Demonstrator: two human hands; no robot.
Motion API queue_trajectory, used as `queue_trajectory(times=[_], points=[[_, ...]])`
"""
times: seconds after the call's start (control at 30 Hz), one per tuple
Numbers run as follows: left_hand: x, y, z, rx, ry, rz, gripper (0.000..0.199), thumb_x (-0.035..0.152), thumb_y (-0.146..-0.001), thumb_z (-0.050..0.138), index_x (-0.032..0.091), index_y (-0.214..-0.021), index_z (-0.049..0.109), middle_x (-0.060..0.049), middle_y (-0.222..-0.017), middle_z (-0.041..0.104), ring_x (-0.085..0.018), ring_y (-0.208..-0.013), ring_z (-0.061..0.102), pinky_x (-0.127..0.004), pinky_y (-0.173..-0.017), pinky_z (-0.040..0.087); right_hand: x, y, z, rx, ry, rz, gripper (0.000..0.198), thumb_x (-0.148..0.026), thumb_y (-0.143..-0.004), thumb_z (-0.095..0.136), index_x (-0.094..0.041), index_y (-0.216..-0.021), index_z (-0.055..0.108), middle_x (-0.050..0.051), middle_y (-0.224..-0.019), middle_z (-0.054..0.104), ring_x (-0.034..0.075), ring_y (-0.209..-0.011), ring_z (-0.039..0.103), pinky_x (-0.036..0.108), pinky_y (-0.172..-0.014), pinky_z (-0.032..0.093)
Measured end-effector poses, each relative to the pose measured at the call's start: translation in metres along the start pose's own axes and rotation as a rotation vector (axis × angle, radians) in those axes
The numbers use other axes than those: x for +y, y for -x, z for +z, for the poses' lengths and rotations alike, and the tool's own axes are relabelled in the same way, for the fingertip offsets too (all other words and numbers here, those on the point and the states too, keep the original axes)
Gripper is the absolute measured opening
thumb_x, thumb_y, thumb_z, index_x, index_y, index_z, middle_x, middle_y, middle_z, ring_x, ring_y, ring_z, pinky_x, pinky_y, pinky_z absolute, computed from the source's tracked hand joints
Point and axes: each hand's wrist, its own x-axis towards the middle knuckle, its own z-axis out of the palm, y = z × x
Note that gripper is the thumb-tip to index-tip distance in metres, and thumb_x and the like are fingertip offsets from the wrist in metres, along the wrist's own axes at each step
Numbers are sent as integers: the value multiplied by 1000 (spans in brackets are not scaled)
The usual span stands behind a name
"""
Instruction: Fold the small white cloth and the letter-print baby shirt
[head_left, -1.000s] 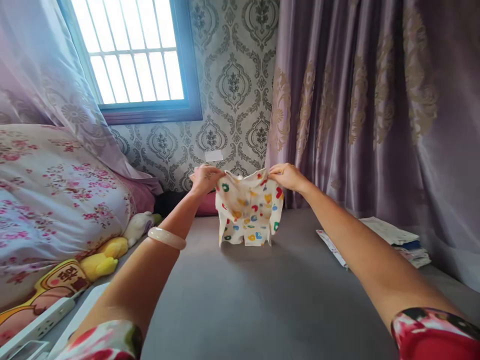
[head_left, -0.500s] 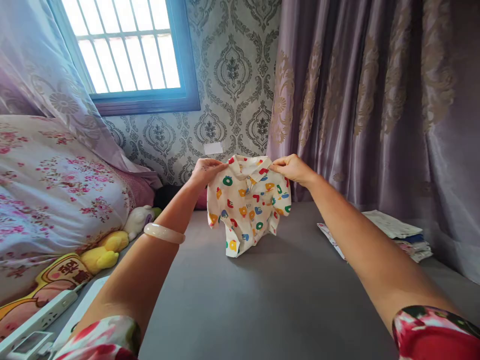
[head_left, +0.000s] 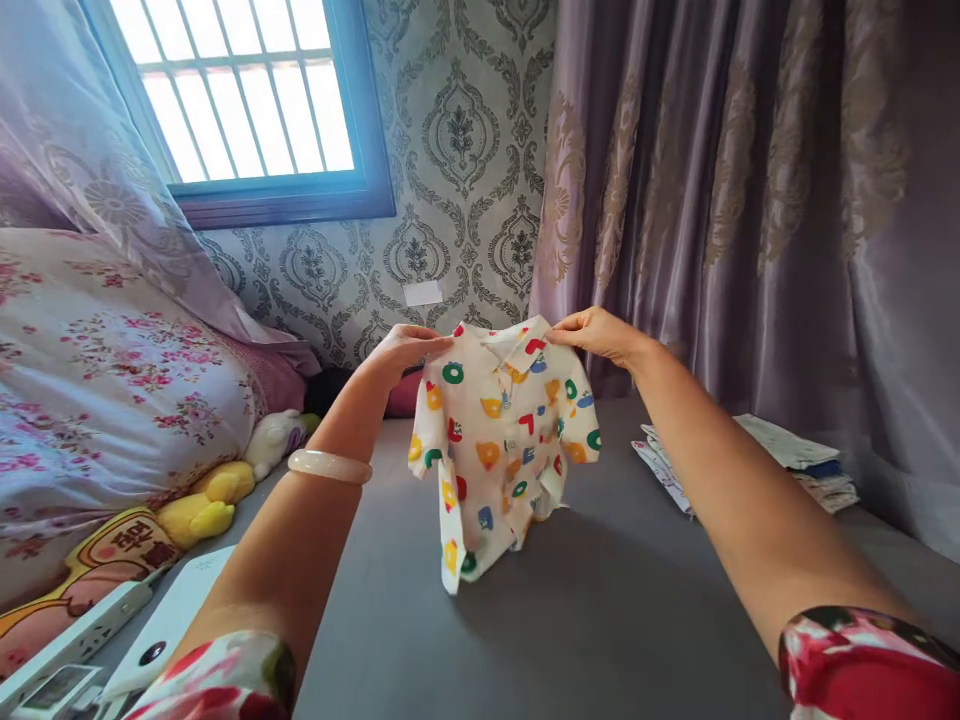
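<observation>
A plain grey sheet [head_left: 570,620] spreads from the near edge to the far wall, with a tall purple curtain [head_left: 690,180] on the right and flower-printed bedding [head_left: 112,380] heaped on the left. Above the middle of the sheet, toward its far side, hangs a small short-sleeved shirt [head_left: 502,440], upright with its collar at the top. Its white cloth is scattered with red, yellow, green and blue shapes, some like rings; the collar lies open, and a placket runs down from it. The sleeves droop to either side, the body is creased, and the left corner of the hem dips lowest; whether it touches the sheet I cannot tell. To the right is a stack of folded clothes [head_left: 817,460]. The left hand [head_left: 409,347] and right hand [head_left: 596,335] each have thumb and fingers pinched on one shoulder, beside the collar. A pale bangle [head_left: 330,466] circles the left forearm.
</observation>
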Motion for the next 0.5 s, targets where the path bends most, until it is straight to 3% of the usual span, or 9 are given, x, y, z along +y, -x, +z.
queue_trajectory(times=[0.13,0.33,0.5], points=[[1,0,0,-87,108,14,39,46,-55,88,19,-79,74,-5,-80,73,-15,-71,65,-29,-70,53,0,-1,-4,-104,-157,64,44,-59,-60,84,-21,-82,80,6,-85,77,21,-76,69,31,-72,56],[-10,-6,7,107,49,55,43,53,-55,83,19,-73,63,0,-69,64,-12,-60,58,-26,-58,47,16,-12,3,31,-131,76,39,-56,-63,83,-20,-77,75,5,-79,75,18,-65,65,29,-61,52],[-18,-11,19,274,-66,202,34,53,-71,68,21,-79,60,2,-65,57,-14,-60,54,-27,-59,44,21,-17,17,257,94,-14,38,-55,-81,65,-18,-84,72,6,-78,72,20,-68,63,30,-60,48]])
